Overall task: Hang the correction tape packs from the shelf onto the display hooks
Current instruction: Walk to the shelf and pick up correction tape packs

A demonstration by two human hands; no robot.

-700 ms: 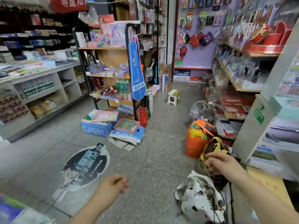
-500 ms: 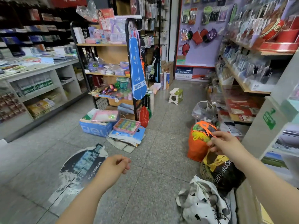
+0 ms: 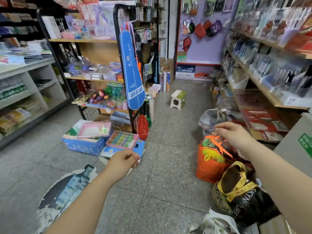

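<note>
Grey stone floor, and hanging looks unstarted: no correction tape packs I can pick out, none plainly in hand. The left hand is loosely curled, empty; the right hand is pinched, contents unclear. Near right, an orange bag bulges with green and yellow goods.

Just below my right fingers, the black bag reads SKYNFUTURE; far ahead of them, a box reads CHEN MING.
</note>
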